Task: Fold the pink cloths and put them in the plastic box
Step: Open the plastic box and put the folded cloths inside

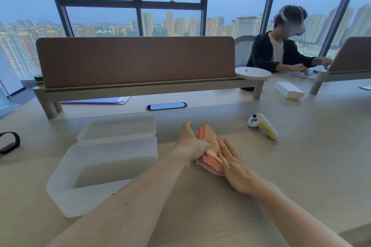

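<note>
While gripped by left hand [190, 144] | pink cloth [209, 152] touches right hand [236, 168]

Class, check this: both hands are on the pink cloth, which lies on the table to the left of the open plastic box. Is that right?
Not quite. The head view shows the pink cloth to the right of the plastic box, not the left. Both the left hand and right hand are on it.

The left hand [191, 144] and right hand [235, 166] press the pink cloth [209, 151] from both sides, hiding most of it; its fold lines cannot be told. Left of the grip, the left forearm covers the plastic box [84, 168]'s near right corner. Both forearms run off the bottom edge.
</note>
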Available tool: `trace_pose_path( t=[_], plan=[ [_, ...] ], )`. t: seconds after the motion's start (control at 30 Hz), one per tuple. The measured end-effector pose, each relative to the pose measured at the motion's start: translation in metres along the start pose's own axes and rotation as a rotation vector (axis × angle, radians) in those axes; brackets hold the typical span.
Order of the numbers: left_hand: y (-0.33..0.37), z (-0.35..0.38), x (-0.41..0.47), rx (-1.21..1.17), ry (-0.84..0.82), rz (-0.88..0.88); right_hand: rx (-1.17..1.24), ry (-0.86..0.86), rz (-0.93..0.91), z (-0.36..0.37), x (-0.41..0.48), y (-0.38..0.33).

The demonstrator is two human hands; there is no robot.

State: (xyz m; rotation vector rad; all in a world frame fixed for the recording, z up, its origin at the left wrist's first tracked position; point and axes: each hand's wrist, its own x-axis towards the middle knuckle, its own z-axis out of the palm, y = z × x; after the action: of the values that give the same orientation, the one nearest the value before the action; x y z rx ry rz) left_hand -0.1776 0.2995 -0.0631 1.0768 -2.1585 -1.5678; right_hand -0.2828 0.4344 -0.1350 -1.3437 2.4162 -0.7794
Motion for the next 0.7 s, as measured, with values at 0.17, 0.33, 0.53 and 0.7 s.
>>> trace_pose_path(
  t=[0.17,0.33,0.53,0.7],
  plan=[
    [0.024,-0.024,-0.01,-0.134,-0.06,0.043,0.716,0.159,0.097,-0.011,-0.002,-0.014],
    [0.044,-0.102,-0.029,-0.523,-0.064,0.059,1.461,-0.063,0.146,-0.046,0.006,-0.077],
    [0.005,-0.202,-0.071,-0.562,-0.093,0.056,1.283,-0.238,-0.009,-0.039,0.028,-0.175],
    [-0.039,-0.245,-0.096,-0.461,0.028,-0.059,0.887,-0.271,0.066,0.001,0.037,-0.233]
  ],
)
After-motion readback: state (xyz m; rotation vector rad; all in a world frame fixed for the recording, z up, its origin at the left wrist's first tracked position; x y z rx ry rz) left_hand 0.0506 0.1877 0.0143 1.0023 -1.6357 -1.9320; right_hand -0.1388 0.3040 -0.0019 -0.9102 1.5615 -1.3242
